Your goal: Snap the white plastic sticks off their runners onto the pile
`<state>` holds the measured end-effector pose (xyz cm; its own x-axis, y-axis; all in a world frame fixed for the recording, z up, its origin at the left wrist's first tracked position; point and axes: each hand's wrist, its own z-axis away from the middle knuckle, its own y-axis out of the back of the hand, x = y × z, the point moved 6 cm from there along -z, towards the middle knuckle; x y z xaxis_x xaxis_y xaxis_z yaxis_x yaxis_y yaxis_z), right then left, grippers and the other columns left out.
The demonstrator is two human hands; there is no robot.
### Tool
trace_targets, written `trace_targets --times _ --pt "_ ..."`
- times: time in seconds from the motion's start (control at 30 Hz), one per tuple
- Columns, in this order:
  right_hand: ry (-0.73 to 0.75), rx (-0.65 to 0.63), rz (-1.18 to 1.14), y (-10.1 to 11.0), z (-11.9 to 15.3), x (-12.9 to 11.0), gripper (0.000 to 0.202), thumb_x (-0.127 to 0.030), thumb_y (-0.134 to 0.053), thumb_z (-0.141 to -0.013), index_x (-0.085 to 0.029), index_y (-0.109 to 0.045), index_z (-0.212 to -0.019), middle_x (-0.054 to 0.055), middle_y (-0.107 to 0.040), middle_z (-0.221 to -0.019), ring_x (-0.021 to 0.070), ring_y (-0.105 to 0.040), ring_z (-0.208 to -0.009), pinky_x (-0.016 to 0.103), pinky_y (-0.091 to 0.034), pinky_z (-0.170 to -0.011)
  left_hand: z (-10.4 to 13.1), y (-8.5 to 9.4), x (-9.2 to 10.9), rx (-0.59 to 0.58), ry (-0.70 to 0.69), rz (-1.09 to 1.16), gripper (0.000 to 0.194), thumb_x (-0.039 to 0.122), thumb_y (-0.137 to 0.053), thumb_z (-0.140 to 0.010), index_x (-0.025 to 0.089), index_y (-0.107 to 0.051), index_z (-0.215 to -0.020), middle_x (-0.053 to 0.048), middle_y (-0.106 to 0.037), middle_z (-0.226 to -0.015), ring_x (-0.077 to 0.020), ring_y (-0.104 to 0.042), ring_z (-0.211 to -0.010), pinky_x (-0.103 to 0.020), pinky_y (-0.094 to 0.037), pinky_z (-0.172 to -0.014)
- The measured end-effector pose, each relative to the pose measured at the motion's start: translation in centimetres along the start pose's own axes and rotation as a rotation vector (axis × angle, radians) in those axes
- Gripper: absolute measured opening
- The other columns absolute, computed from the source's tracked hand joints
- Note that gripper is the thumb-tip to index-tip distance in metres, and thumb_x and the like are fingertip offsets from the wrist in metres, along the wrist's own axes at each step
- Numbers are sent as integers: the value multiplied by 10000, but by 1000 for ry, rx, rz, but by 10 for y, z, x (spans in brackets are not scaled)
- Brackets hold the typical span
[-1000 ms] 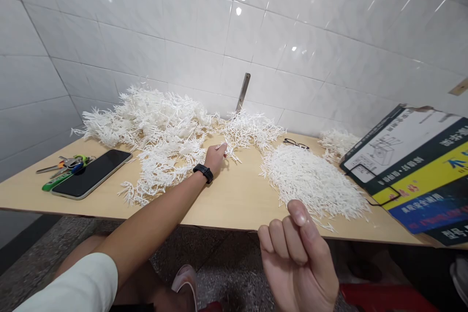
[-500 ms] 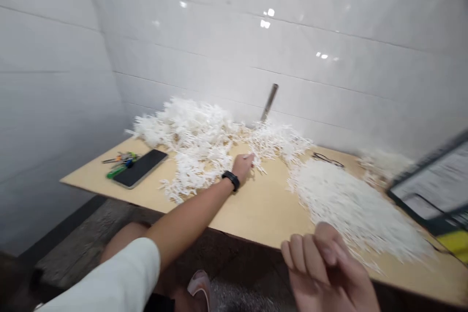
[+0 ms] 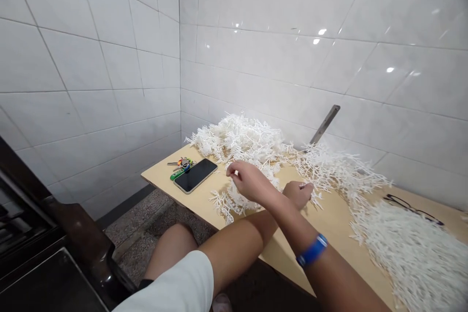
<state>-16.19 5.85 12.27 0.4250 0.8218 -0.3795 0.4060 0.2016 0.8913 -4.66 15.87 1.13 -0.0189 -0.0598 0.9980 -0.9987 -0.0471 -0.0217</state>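
My right hand (image 3: 248,180), above a blue wristband, crosses over my left forearm. Its thumb and fingers are curled into a pinch at the front of a heap of white branched pieces (image 3: 244,139); whatever lies between the fingertips is too small to make out. Lower and farther right, my left hand (image 3: 299,195) rests close to the board with fingers closed on a white branched piece (image 3: 316,199). Beyond it spreads a second loose cluster of white pieces (image 3: 329,168). My right forearm hides part of the left wrist.
A phone (image 3: 196,175) and keys (image 3: 185,163) with a green tag lie at the left of the wooden tabletop (image 3: 329,214). Eyeglasses (image 3: 413,208) sit behind a large pile of white strands (image 3: 417,253). A metal bar (image 3: 325,124) leans near the tiled wall. Dark wooden furniture (image 3: 80,234) stands left.
My right hand has swung from the lower right across my left arm to the left heap. The view has turned left. My left hand stays low by the white pieces.
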Motion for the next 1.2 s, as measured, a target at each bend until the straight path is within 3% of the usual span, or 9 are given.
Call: trace_targets --times 0.07,0.13,0.3,0.47,0.8,1.2 --pt "-2 -161 331 -31 -32 10 144 -158 -525 -852 -170 -661 -896 79 -641 -969 174 -598 -838 252 -415 -652 -2 1 2 13 -22 -67 433 506 -493 -806 172 -498 -530 9 -428 -459 -146 -486 -572 -251 -360 -593" --pt "-5 -230 518 -55 -53 16 164 -119 -548 -832 -141 -692 -907 115 -660 -976 206 -627 -871 264 -433 -662 -4 2 2 12 -31 -109 439 497 -476 -819 173 -503 -524 3 -436 -456 -154 -508 -582 -251 -365 -595" --pt "-14 -219 584 -85 -68 19 254 -47 -482 -843 -106 -707 -945 166 -684 -964 233 -652 -908 298 -461 -730 -8 0 -2 -7 -66 -127 450 484 -432 -844 175 -498 -523 3 -439 -460 -143 -502 -548 -249 -336 -552" --pt "-1 -171 575 -90 -74 19 274 -81 -448 -885 -124 -681 -1023 161 -690 -993 215 -650 -943 289 -473 -755 -9 0 -4 -12 -67 -154 469 501 -413 -850 169 -512 -535 -3 -481 -495 -122 -442 -494 -259 -315 -537" --pt "-79 -124 512 -98 -71 24 237 -62 -506 -834 -108 -721 -923 177 -697 -918 238 -663 -890 291 -510 -686 -10 1 -7 -6 -122 -161 484 534 -417 -838 165 -461 -529 27 -388 -471 -99 -372 -491 -248 -254 -511" --pt "-61 -128 434 -95 -65 14 167 -120 -546 -833 -158 -708 -847 101 -712 -926 232 -657 -909 353 -525 -707 -2 2 9 -36 -238 -221 455 508 -420 -827 183 -352 -516 30 -338 -488 -101 -335 -509 -251 -235 -530"
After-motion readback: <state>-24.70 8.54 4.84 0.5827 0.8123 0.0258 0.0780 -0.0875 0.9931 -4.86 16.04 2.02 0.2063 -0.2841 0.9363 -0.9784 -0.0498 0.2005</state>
